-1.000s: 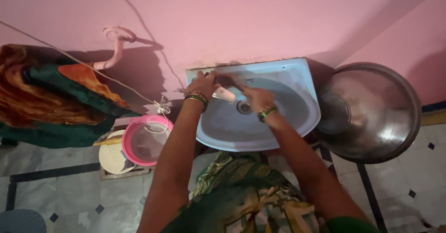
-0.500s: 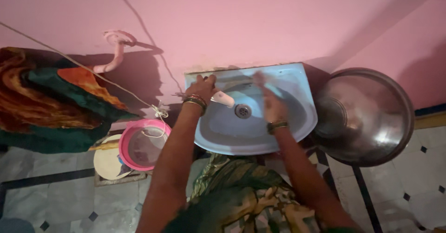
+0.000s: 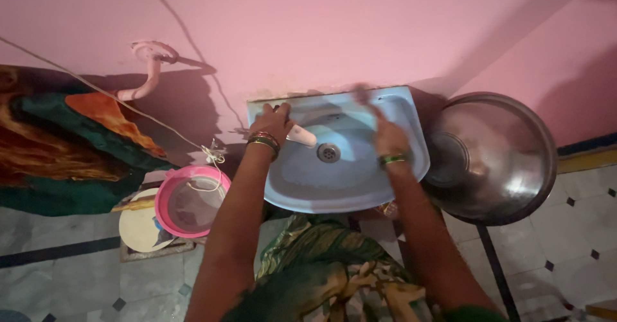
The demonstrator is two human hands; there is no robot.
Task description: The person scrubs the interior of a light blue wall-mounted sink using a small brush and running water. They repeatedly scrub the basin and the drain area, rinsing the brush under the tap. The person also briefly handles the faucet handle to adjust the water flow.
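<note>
Sink (image 3: 411, 158) tap at the back edge is gripped by the left hand (image 3: 275, 121) while the right hand (image 3: 387, 132), fingers loose, could splash water onto the floor (image 3: 77, 277)

Beside you: a large steel pot (image 3: 491, 155) at the right wall, a pink tub (image 3: 191, 200) resting on a cream plate (image 3: 136, 229) left, patterned cloth (image 3: 64, 145) hanging from a line, pink pipe (image 3: 144, 71) above.

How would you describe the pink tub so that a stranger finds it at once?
Start at the pale blue wall-mounted washbasin on the pink wall. Look down to its left, at the tiled floor. The round pink plastic tub sits there, overlapping a flat cream round lid; it is the only pink vessel.
</note>
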